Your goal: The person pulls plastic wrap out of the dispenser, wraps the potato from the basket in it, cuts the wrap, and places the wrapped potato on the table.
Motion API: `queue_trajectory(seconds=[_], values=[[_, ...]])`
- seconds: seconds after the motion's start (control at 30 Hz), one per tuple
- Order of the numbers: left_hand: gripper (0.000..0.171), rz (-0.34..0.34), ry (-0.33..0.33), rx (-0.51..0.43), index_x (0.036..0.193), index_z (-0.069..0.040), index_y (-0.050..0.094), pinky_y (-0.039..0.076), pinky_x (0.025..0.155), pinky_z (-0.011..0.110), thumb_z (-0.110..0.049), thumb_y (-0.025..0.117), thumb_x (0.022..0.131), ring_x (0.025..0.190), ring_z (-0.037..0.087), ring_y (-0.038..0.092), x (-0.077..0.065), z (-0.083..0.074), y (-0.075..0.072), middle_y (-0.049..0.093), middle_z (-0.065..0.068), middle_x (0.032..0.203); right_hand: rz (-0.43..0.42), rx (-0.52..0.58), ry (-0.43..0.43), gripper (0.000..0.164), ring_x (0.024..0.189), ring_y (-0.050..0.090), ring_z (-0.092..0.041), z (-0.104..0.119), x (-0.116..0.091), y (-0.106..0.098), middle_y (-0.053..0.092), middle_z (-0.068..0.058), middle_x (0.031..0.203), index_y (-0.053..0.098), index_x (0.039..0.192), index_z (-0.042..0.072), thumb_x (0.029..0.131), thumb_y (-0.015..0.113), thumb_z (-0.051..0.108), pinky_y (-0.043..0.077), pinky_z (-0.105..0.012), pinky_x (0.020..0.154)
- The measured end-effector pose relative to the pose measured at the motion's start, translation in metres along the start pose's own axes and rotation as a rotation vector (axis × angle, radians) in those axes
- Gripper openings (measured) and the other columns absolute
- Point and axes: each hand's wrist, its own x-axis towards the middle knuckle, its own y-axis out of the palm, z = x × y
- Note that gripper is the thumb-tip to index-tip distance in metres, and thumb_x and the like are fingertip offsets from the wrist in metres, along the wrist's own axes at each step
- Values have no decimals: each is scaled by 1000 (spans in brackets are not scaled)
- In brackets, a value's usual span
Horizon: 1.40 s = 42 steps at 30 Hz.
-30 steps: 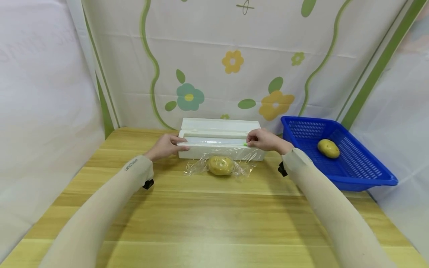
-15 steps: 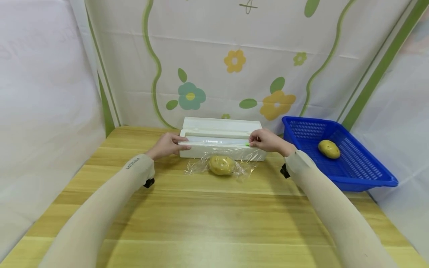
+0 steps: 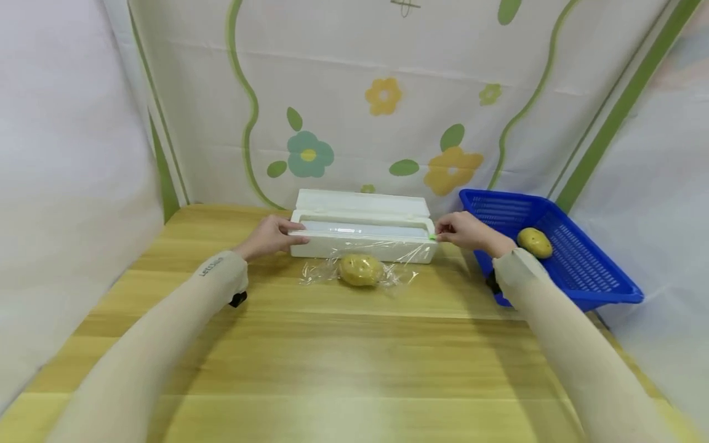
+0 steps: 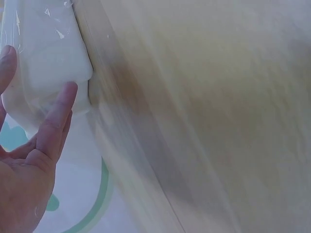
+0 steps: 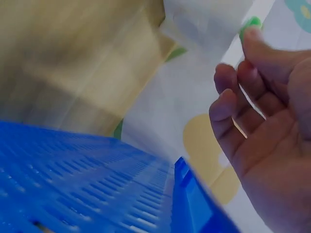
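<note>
Head view is showing the white box (image 3: 316, 248) on the table (image 3: 354, 344), probably light, stiff and needing steadying by its end, the left hand (image 3: 268, 236) gripping there, the right hand (image 3: 465, 229) pinching its green slider (image 3: 432, 237).

On a bench (image 3: 332, 351), a potato (image 3: 360, 271) is lying at a box's (image 3: 312, 248) six o'clock; at its three o'clock, a basket (image 3: 598, 274) is holding a second potato (image 3: 535, 243).

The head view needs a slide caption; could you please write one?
Left hand holding an open white box, right hand at its green tab, a film-covered potato in front.
</note>
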Motion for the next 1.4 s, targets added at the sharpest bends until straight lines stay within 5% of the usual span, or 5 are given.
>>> queue_trajectory(seconds=[0.73, 1.0, 1.13, 1.27, 1.4], values=[[50, 58, -4, 37, 134, -9, 61, 55, 72, 51, -31, 73, 91, 83, 33, 70, -5, -2, -6, 64, 20, 120, -9, 85, 187, 3, 69, 57, -18, 9, -11, 5, 64, -8, 80, 65, 95, 3, 95, 63, 6, 48, -39, 68], [64, 74, 15, 134, 140, -15, 57, 43, 96, 57, -43, 76, 86, 126, 38, 48, -10, -8, -10, 46, 15, 146, 23, 128, 147, 45, 103, 57, -35, 25, -5, 4, 60, -22, 116, 63, 122, -6, 89, 75, 21, 47, -51, 87], [67, 67, 32, 154, 140, -13, 56, 36, 103, 58, -44, 77, 84, 133, 38, 39, -14, -11, -11, 37, 17, 152, 32, 145, 180, 44, 105, 54, -34, 29, -2, 11, 58, -18, 119, 68, 117, -1, 88, 76, 33, 46, -49, 89], [52, 15, 92, 155, 126, -10, 68, 38, 100, 52, -38, 80, 84, 125, 35, 45, -16, -14, -12, 43, 17, 147, -13, 191, 197, 24, 106, 55, -33, 30, 0, 14, 64, -10, 110, 74, 97, 9, 85, 80, 29, 45, -51, 91], [29, -33, 130, 165, 105, -14, 78, 42, 71, 37, -34, 80, 84, 79, 24, 50, -17, -21, -13, 66, 10, 107, -64, 242, 150, 12, 104, 55, -33, 31, 4, 15, 66, -5, 100, 71, 83, 12, 83, 81, 19, 42, -51, 91]])
